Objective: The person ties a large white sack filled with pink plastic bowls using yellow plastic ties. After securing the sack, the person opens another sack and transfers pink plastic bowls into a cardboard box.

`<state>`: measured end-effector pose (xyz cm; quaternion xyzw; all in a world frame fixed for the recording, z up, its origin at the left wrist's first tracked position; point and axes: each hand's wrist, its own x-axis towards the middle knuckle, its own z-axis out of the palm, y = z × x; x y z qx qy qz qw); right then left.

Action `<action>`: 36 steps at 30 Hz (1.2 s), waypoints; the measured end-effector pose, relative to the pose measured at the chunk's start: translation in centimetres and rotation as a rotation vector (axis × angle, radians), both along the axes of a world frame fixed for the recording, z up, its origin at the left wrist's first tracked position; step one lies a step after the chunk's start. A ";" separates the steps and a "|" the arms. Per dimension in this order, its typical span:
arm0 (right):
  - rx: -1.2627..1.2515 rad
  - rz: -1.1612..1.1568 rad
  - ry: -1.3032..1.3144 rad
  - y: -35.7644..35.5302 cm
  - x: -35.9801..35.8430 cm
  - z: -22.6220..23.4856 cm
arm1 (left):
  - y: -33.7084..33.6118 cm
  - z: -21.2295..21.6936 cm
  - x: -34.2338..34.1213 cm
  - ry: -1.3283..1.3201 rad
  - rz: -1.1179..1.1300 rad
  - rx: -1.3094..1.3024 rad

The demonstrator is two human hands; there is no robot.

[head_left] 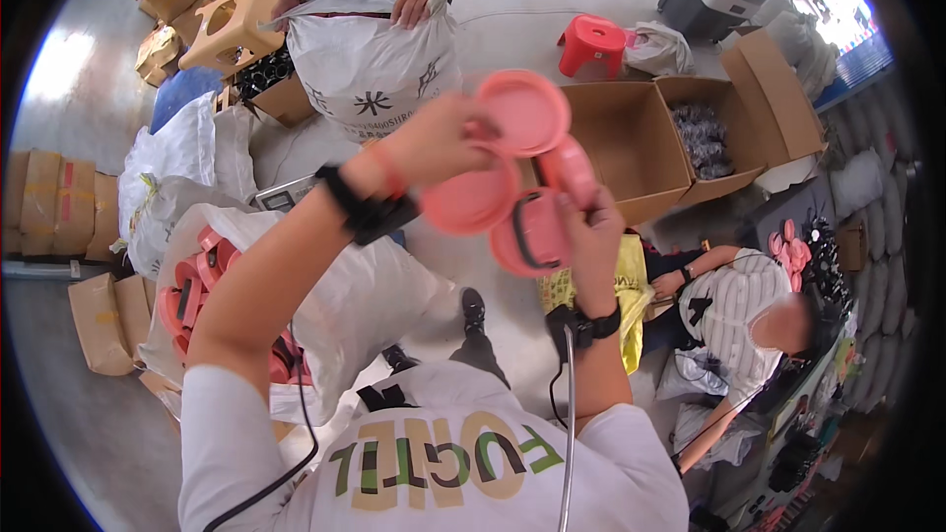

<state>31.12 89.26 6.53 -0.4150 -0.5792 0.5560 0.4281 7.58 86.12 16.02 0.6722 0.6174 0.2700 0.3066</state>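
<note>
My left hand (439, 143) is raised in front of me and grips a pink plastic part made of two round discs (522, 113). My right hand (591, 227) holds another pink round piece (532, 232) with a dark ring on its face, pressed close under the discs. Both wrists wear black bands. Below my left arm stands an open white sack (345, 296) filled with several more pink parts (192, 281).
An open cardboard box (631, 143) holds dark small parts; a red stool (594, 42) stands behind it. A person at the top holds a large white bag (370, 64). Another person in a striped shirt (734, 310) sits at right. Cardboard boxes (59, 202) line the left.
</note>
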 end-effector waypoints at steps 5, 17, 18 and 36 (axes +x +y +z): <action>0.133 -0.053 -0.035 12.7 3.5 -4.1 | 8.5 1.8 4.5 0.066 0.071 0.026; -0.448 0.237 0.052 3.4 -2.1 -15.8 | -29.2 5.9 -9.8 0.025 1.122 0.281; -0.434 0.302 0.068 0.6 -4.9 -13.2 | -34.0 3.7 -11.2 0.043 1.193 0.268; 1.018 1.213 -0.728 -30.1 -30.4 3.0 | -46.9 -4.4 -16.7 0.194 0.981 -0.159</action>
